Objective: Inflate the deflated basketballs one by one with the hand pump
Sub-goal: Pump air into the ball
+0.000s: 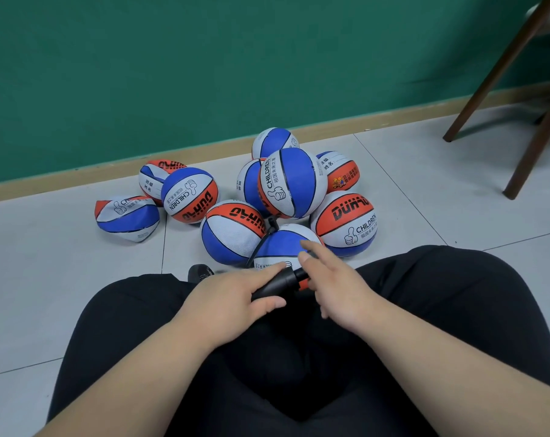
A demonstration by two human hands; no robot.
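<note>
Mid-left, a caved-in basketball (pixel 127 217) lies apart from the pile. Lower centre, my left hand (pixel 232 302) wraps its fingers round the hand pump (pixel 275 285). My right hand (pixel 336 288) hovers at the handle, fingers loosely spread. The hose (pixel 260 244) runs up past the nearest ball (pixel 280 247); I judge a crooked stroke could yank the needle out. Grey floor tiles (pixel 46 279), a green wall (pixel 141 58), and chair legs (pixel 494 67) at upper right.

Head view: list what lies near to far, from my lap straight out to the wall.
Hand pump, blue ball at the knees, ball atop the pile, ball nearest the wall, baseboard, green wall.
</note>
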